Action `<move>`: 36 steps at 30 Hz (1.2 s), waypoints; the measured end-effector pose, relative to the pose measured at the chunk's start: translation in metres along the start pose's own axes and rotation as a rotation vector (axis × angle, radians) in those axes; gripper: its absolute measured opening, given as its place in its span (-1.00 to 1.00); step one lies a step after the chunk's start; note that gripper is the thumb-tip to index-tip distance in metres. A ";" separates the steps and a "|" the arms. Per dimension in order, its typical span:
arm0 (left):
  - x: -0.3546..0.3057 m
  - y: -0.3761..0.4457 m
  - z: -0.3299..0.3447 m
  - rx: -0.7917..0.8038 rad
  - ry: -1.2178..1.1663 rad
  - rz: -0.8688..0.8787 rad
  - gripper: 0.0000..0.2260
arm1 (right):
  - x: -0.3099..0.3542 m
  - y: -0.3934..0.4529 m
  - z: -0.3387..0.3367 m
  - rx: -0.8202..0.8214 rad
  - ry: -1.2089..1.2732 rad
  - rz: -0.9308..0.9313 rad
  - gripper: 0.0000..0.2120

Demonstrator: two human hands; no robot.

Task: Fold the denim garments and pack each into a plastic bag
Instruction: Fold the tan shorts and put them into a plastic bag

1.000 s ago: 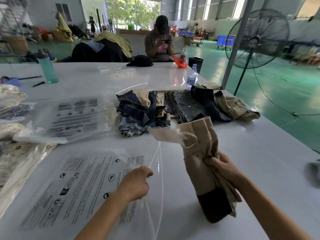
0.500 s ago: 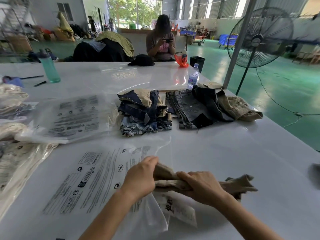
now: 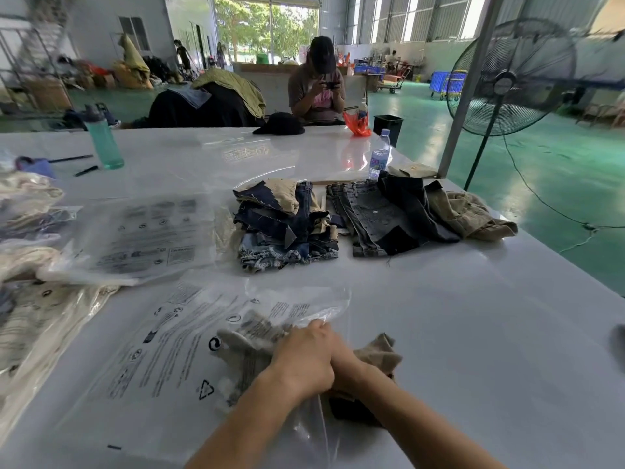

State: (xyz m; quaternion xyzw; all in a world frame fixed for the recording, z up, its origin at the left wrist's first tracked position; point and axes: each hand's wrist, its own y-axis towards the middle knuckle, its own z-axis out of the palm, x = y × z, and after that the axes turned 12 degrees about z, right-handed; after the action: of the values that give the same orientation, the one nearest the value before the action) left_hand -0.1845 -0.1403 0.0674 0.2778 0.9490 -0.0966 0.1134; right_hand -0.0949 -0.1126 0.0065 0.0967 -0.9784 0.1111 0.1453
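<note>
Packing step: the left hand (image 3: 304,358) grips the plastic bag (image 3: 162,346) mouth while the right hand (image 3: 345,362) — grip hidden, cannot tell — feeds the folded tan garment (image 3: 378,353) halfway inside — next, push it fully in.

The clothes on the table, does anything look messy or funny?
Yes. The right-hand pile of denim is not stacked like the folded pile beside it: a tan garment sprawls crumpled toward the table's edge. The tan garment going into the plastic bag is only partly inside.
</note>
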 end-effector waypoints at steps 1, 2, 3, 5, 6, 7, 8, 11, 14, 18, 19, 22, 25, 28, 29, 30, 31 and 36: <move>0.004 -0.001 0.001 0.001 0.001 -0.007 -0.55 | -0.001 0.001 -0.001 0.028 0.018 -0.046 -0.61; 0.009 -0.003 0.001 0.009 -0.002 -0.013 -0.56 | -0.007 0.001 -0.002 0.043 0.026 -0.083 -0.61; 0.013 -0.006 0.002 0.015 -0.001 -0.018 -0.56 | -0.017 0.000 -0.004 0.036 0.038 -0.090 -0.60; 0.020 -0.011 0.003 0.034 0.014 -0.029 -0.56 | -0.049 -0.005 -0.009 0.015 0.100 0.057 -0.53; 0.021 -0.013 0.005 0.044 0.011 -0.030 -0.56 | -0.067 -0.010 -0.010 0.013 0.112 0.162 -0.44; 0.021 -0.015 0.007 0.052 0.001 -0.025 -0.57 | -0.084 -0.017 -0.008 0.022 0.091 0.254 -0.33; 0.020 -0.015 0.009 0.059 -0.005 -0.014 -0.59 | -0.097 -0.022 -0.005 0.047 0.037 0.316 -0.21; 0.013 -0.016 0.014 0.096 0.005 0.029 -0.63 | -0.105 -0.033 0.008 0.158 -0.101 0.431 -0.16; 0.006 -0.016 0.017 0.148 0.024 0.049 -0.60 | -0.089 -0.040 0.013 0.105 -0.076 0.363 -0.70; 0.002 -0.020 0.015 0.132 0.008 0.069 -0.59 | -0.067 -0.046 0.004 0.047 0.513 0.203 -0.74; 0.002 -0.021 0.014 0.116 0.001 0.066 -0.54 | -0.059 -0.046 0.000 0.076 0.716 0.156 -0.79; 0.002 -0.021 0.008 0.026 -0.014 0.068 -0.42 | -0.033 -0.030 -0.007 0.077 0.786 0.109 -0.93; -0.003 -0.023 0.004 0.021 -0.016 0.104 -0.48 | -0.023 -0.004 -0.009 0.022 0.419 0.102 -0.83; -0.003 -0.022 0.008 0.042 0.011 0.097 -0.41 | -0.017 0.001 -0.007 0.074 0.675 -0.008 -0.86; -0.003 -0.021 0.011 0.039 0.028 0.092 -0.37 | -0.012 0.000 -0.005 0.057 0.777 0.026 -0.81; -0.003 -0.019 0.012 0.036 0.045 0.091 -0.34 | -0.008 -0.001 -0.002 0.023 0.849 0.084 -0.74; -0.003 -0.018 0.014 0.038 0.058 0.091 -0.32 | -0.007 -0.001 0.002 -0.011 0.940 0.130 -0.71; 0.002 -0.021 0.018 0.070 0.112 0.087 -0.24 | -0.031 -0.002 0.007 0.221 0.968 0.194 -0.91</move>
State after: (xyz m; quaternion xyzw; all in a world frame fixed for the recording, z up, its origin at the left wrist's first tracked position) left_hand -0.1951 -0.1609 0.0521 0.3274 0.9370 -0.1091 0.0543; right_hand -0.0674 -0.1115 -0.0087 -0.0425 -0.7859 0.2589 0.5600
